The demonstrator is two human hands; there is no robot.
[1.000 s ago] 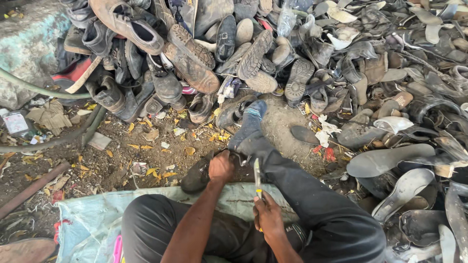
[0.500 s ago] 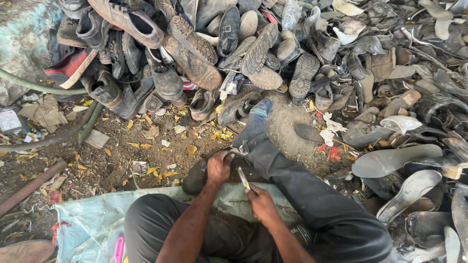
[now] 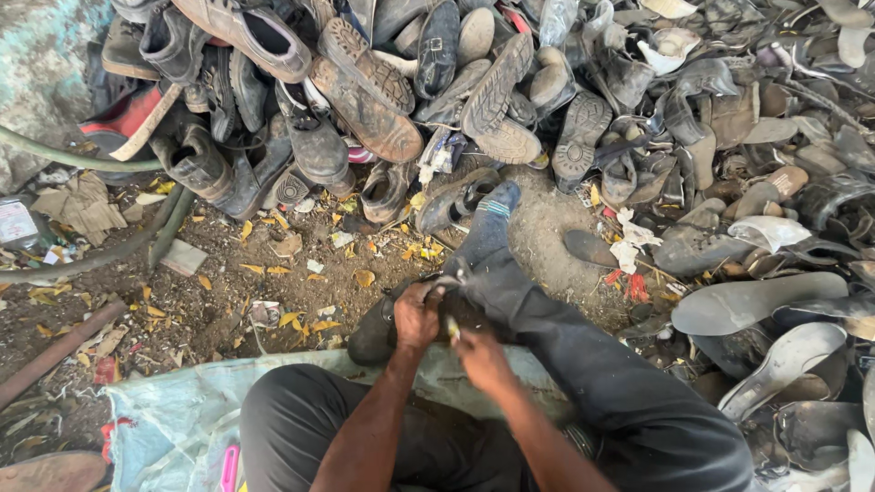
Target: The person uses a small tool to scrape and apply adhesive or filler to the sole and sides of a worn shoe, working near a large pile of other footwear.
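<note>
I sit on the ground with my right leg stretched out, a blue sock (image 3: 490, 221) on its foot. My left hand (image 3: 416, 316) grips a dark worn shoe (image 3: 381, 330) that lies against my right shin. My right hand (image 3: 480, 356) is closed on a small knife with a yellowish handle (image 3: 452, 329), its tip pressed to the shoe between my two hands. The blade itself is mostly hidden.
A big heap of old shoes and boots (image 3: 383, 100) fills the far side, and loose soles (image 3: 756, 301) lie at the right. A pale blue sack (image 3: 173, 419) is spread under me. Hoses (image 3: 82, 164) and a rusty pipe (image 3: 55, 351) run along the left.
My right hand has come up from near my lap with the knife and now meets the shoe. My left hand has stayed on the shoe.
</note>
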